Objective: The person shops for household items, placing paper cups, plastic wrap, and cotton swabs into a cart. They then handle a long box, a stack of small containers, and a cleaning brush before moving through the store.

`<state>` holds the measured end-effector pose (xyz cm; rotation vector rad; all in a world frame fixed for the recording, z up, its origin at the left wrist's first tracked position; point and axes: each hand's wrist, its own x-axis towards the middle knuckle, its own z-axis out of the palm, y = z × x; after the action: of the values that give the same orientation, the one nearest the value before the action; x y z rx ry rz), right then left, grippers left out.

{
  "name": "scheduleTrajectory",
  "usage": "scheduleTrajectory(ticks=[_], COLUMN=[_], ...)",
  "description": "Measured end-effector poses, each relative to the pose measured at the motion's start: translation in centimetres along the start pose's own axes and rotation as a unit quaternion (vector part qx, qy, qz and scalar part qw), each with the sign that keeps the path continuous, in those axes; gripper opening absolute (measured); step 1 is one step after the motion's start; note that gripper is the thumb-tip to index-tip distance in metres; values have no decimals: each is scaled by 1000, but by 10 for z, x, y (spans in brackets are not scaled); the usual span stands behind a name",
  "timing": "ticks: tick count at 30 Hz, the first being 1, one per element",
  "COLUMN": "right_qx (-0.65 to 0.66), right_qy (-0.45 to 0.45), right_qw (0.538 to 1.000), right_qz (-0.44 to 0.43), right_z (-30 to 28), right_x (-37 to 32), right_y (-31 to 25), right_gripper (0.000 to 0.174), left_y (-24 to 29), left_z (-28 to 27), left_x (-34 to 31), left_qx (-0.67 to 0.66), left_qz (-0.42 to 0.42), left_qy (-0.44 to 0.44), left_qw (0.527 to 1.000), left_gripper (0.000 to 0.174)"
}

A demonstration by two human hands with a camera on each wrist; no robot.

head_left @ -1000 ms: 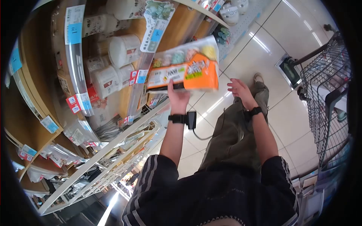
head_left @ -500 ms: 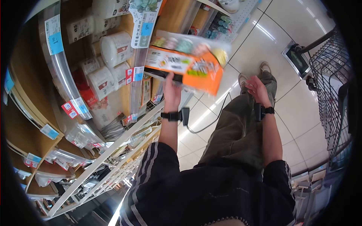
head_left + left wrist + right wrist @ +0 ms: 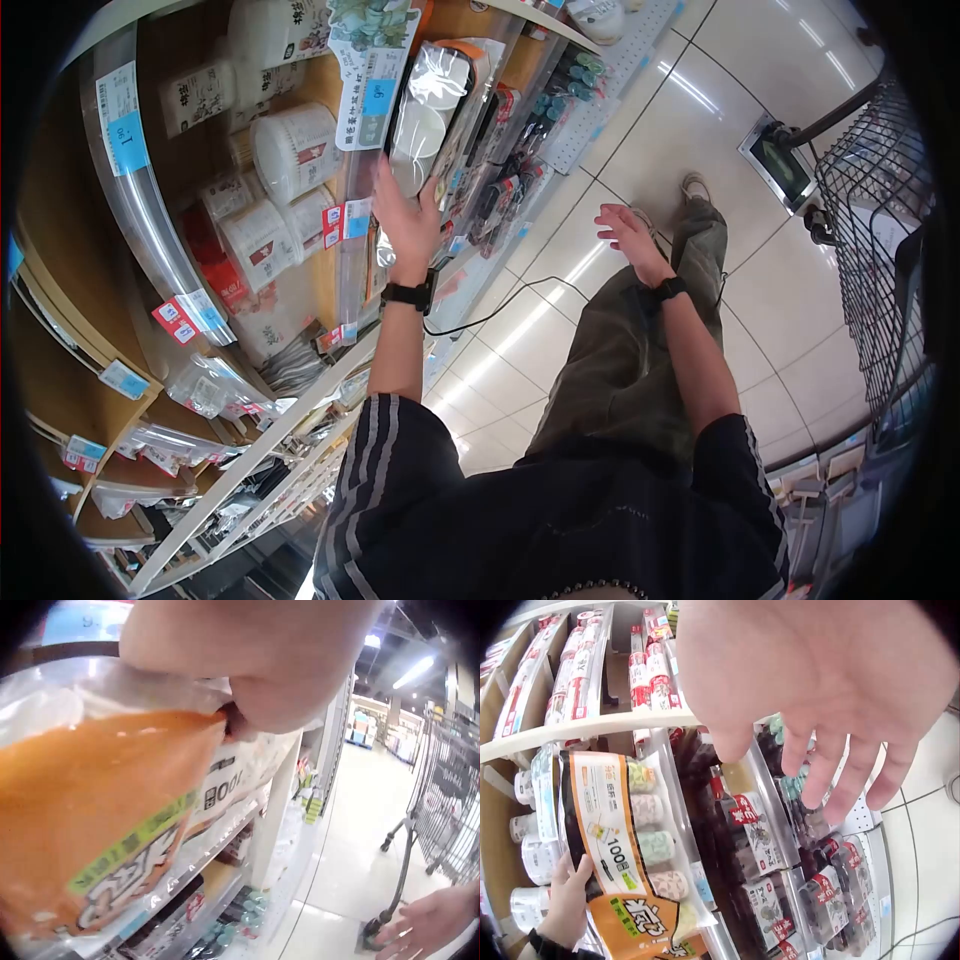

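Observation:
My left hand (image 3: 408, 228) holds a plastic pack of paper cups (image 3: 615, 832) by its edge, with the thumb over the front in the right wrist view. The pack has an orange and white print and a clear window onto pastel cups. From the head view it stands in the shelf front beside a hanging price card (image 3: 372, 95). In the left wrist view the orange side of the pack (image 3: 97, 802) fills the left half, with my left hand (image 3: 255, 660) at its upper edge. My right hand (image 3: 637, 246) hovers over the floor, fingers spread, holding nothing.
White tubs (image 3: 295, 150) line the shelf to the left of the pack. Dark packets with red labels (image 3: 761, 836) lie in the neighbouring bays. A wire shopping cart (image 3: 880, 270) stands on the tiled floor at the right. A cable (image 3: 500, 305) runs from the left wrist.
My left hand has moved left and the pack has turned from facing the head camera to end-on at the shelf. My right hand has shifted slightly and stays without anything in it.

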<state>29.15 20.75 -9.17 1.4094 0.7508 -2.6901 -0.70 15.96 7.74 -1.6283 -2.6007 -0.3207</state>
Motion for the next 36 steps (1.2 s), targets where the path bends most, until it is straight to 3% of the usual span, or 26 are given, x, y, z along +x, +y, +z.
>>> scheduleTrajectory(ticks=[7,10,13,14,17,19,21,23,24,25,27,28,29,31,33,34,35,36], right_qx=[-4,-2,11,12,19,32,45,63,40,56,84,80,20,-90,-281,-372,-459,-518], right_qy=[-52,-21,-13,-20,-56,-105,-110,-94,-71,-114,-205,-280,-276,-217,-133,-90,-21,9], right_qw=[999,1000,1000,1000,998,994,993,993,994,989,973,956,956,959,909,860,779,730], right_qz=[-2,13,15,12,0,-7,-8,-31,-70,-71,-70,-32,-97,-161,-279,-338,-427,-447], right_z=[9,3,3,7,21,36,47,50,51,45,22,10,17,26,33,39,49,57], right_x=[6,6,7,9,17,27,35,42,43,39,24,16,-1,-14,-23,-23,-24,-27], right_y=[20,20,15,13,3,-12,-26,-38,-41,-43,-54,-69,-91,-110,-127,-138,-147,-157], right_gripper=[41,39,41,43,53,62,77,82,82,81,78,75,77,74,71,70,65,59], left_y=[-24,-15,-9,-12,7,31,39,47,63,64,77,69,58,54,52,55,55,54], left_z=[22,19,16,17,15,14,14,10,6,-5,-20,-15,-3,11,29,24,21,17], left_x=[3,4,6,6,-11,-33,-51,-74,-80,-93,-106,-124,-144,-156,-159,-157,-155,-155], left_qx=[122,146,128,94,58,35,-6,-159,-357,-371,-526,-549,-571,-513,-506,-464,-441,-414], left_qz=[-21,-76,-64,-13,-23,-99,-135,-123,-187,-232,-314,-335,-355,-399,-408,-506,-525,-545], left_qy=[59,29,35,60,54,-41,-79,-64,-45,-80,-101,-118,-135,-208,-172,-167,-117,-69], left_qw=[991,986,989,994,997,994,988,978,914,896,783,756,727,731,740,708,718,726], left_gripper=[56,57,52,60,74,85,87,86,85,86,84,83,81,75,74,82,85,89])
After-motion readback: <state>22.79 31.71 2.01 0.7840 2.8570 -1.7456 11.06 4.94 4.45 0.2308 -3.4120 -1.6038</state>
